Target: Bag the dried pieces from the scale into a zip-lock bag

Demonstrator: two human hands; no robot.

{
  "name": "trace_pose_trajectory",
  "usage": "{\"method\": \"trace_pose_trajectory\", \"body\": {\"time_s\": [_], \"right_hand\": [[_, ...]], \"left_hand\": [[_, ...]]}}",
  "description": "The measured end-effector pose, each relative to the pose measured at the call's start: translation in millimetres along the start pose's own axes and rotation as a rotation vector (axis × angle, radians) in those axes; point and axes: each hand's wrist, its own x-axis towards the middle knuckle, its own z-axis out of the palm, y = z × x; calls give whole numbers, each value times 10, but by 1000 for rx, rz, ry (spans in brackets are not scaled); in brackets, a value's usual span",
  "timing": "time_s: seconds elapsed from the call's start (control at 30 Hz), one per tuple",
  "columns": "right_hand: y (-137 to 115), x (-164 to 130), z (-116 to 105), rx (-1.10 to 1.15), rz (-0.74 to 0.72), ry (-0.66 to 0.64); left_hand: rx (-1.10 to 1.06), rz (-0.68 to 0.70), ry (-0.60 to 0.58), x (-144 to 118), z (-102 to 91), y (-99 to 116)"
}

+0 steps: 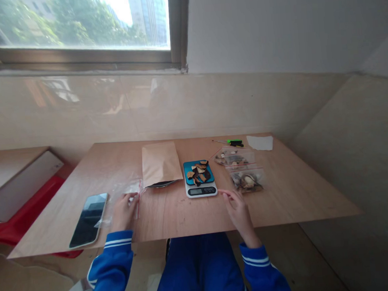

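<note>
Head view: the left hand (pixel 123 211) lies flat on a clear bag (pixel 126 196) on the table (pixel 285 201), pinning it rather than gripping, just right of a phone (pixel 88 219). The right hand (pixel 237 209) rests loose, holding nothing, fingers pointing at the scale (pixel 200 181) with dark chips on it. A brown pouch (pixel 160 164) lies farther left; filled bags (pixel 243 170) sit right.
</note>
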Motion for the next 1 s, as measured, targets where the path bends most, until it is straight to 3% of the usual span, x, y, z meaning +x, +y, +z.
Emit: {"method": "trace_pose_trajectory", "body": {"time_s": [0.07, 0.13, 0.23, 0.27, 0.37, 0.47, 0.63, 0.77, 1.0], "right_hand": [[-104, 5, 38, 41, 5, -33], [-253, 1, 99, 92, 10, -88], [-543, -32, 269, 192, 15, -219], [-650, -48, 349, 234, 26, -262], [-958, -93, 624, 381, 87, -355], [-1172, -112, 860, 553, 150, -402], [-1182, -78, 986, 640, 270, -286], [-1060, -50, 953, 650, 301, -227], [-1006, -72, 953, 684, 389, -214]], "left_hand": [[-18, -23, 47, 1, -48, 72], [-40, -61, 173, -30, -122, 212], [-129, -85, 440, -163, -231, 582], [-179, -64, 476, -228, -250, 739], [-344, 36, 429, -444, -218, 1201], [-506, 142, 279, -632, -69, 1493], [-872, 174, 74, -794, 122, 1563], [-851, 242, -19, -811, 76, 1528], [-537, 377, 130, -757, 64, 1391]]}}
